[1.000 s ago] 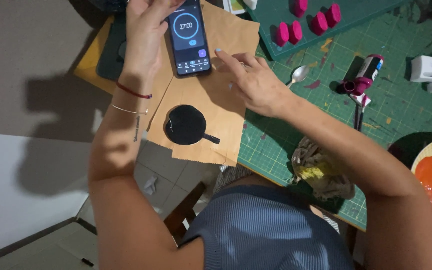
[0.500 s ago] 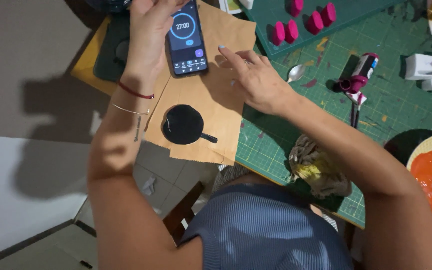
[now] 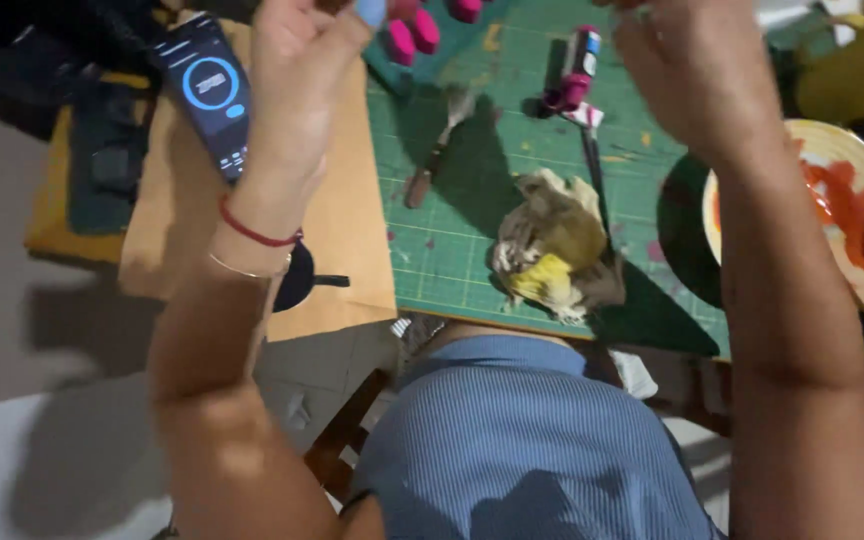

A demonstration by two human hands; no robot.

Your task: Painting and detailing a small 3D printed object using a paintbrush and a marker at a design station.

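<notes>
Both my arms are raised over the table, with the fingertips cut off by the top edge. My left hand (image 3: 302, 70), with a red string and a thin bangle on the wrist, hovers over a brown paper sheet (image 3: 342, 230). A dark phone (image 3: 207, 95) with a round blue dial on its screen shows just left of that hand, apparently lying on the paper. My right hand (image 3: 692, 70) is up above the green cutting mat (image 3: 472, 220). Whether either hand holds anything is hidden.
On the mat lie a crumpled yellow-stained rag (image 3: 552, 250), a spoon (image 3: 437, 150), a pink-and-black tool (image 3: 572, 70) and pink pieces (image 3: 412, 35). A plate with orange paint and a wooden stick (image 3: 852, 220) sits right, below a yellow cup (image 3: 852, 70). A black round shape (image 3: 297, 280) marks the paper.
My left hand has let go of the phone and both hands have risen toward the camera. The view has swung right, so the rag and plate are nearer the middle.
</notes>
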